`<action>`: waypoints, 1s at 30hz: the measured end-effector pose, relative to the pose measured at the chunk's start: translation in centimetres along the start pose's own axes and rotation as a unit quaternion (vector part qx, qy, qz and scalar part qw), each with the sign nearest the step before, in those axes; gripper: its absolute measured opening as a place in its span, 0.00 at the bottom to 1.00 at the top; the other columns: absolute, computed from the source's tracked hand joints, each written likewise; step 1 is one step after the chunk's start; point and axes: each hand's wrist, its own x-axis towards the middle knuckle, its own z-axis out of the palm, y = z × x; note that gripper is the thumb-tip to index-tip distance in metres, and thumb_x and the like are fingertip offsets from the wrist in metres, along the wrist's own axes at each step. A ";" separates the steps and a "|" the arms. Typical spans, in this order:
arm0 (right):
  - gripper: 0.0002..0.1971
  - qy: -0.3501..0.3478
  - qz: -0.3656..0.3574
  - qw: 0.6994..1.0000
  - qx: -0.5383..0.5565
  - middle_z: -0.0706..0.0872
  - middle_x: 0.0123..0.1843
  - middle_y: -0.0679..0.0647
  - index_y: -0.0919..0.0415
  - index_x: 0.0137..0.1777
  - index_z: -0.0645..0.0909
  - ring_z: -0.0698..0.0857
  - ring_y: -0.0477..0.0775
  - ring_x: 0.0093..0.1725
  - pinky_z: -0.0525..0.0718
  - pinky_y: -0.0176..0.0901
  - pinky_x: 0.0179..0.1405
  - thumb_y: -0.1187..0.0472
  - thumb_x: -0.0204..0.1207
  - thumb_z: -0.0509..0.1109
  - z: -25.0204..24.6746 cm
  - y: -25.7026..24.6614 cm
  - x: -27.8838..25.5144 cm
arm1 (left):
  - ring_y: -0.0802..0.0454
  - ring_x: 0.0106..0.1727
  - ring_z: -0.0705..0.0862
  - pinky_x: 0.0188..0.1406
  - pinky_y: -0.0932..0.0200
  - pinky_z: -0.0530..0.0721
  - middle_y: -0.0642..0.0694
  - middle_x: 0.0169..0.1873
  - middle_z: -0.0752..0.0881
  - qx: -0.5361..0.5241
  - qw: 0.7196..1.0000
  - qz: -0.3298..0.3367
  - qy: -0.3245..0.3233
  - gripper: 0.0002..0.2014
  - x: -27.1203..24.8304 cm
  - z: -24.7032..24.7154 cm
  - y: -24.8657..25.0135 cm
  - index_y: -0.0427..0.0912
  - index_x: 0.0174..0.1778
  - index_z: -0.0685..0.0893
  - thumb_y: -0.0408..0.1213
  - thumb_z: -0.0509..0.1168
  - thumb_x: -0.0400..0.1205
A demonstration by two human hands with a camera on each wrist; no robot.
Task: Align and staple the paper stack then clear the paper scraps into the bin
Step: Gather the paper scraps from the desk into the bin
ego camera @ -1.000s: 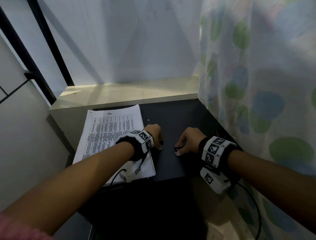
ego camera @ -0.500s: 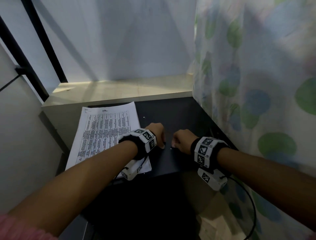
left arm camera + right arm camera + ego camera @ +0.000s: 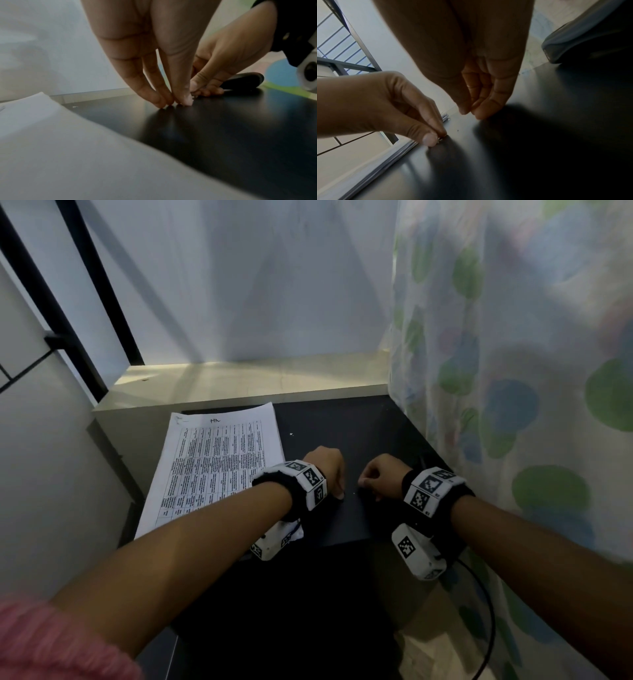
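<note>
Change: your right hand (image 3: pixel 380 475) has drawn in from the dark tabletop (image 3: pixel 356 422) toward your left hand (image 3: pixel 325 470), so the 2 now sit just beside each other.
Left hand: you are pinching a tiny pale scrap (image 3: pixel 189 100) between thumb and fingertips (image 3: pixel 159 100), tips touching the surface, likely to lift what is too small to sweep.
Right hand: your fingers (image 3: pixel 481 112) are curling together with the tips at the tabletop; I cannot tell whether they are holding anything.
Paper stack: it is lying flat on the left part of the tabletop (image 3: pixel 212 463), just beside your left wrist, its layered edge (image 3: pixel 385 166) looking even.
More scraps: 1 white fleck (image 3: pixel 291 434) is sitting farther back, apart from both hands.
Edges and room: a dotted curtain (image 3: pixel 513 405) is crowding your right side, a dark rounded object (image 3: pixel 243 81) is lying just behind your right hand, and the near table edge is close under your wrists.
Bin: it is not showing in any view.
</note>
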 end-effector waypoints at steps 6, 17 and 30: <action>0.11 -0.006 -0.003 1.000 0.007 0.80 0.29 0.46 0.57 0.33 0.80 0.80 0.48 0.27 0.81 0.36 0.31 0.63 0.79 0.67 0.0 0.3 0.0 | 0.41 0.58 0.86 0.58 0.53 0.85 0.37 0.58 0.87 0.076 0.997 -0.012 -0.019 0.14 0.2 0.2 2.1 0.36 0.56 0.88 0.34 0.73 0.75; 0.07 -0.010 -0.023 0.999 -0.041 0.86 0.44 0.57 0.66 0.48 0.86 0.78 0.46 0.25 0.77 0.32 0.28 0.62 0.78 0.69 0.0 -0.2 -0.8 | 0.39 0.65 0.83 0.60 0.53 0.80 0.34 0.64 0.82 0.156 0.987 -0.001 -0.047 0.14 -0.1 0.8 3.2 0.29 0.62 0.81 0.32 0.61 0.84; 0.07 -0.002 -0.078 0.993 -0.090 0.88 0.43 0.56 0.65 0.47 0.88 0.82 0.41 0.30 0.76 0.19 0.27 0.62 0.74 0.73 -0.2 -0.9 -1.2 | 0.37 0.62 0.84 0.60 0.51 0.82 0.32 0.61 0.84 0.098 0.989 -0.111 0.027 0.14 3.4 -2.8 -4.0 0.26 0.59 0.82 0.31 0.59 0.84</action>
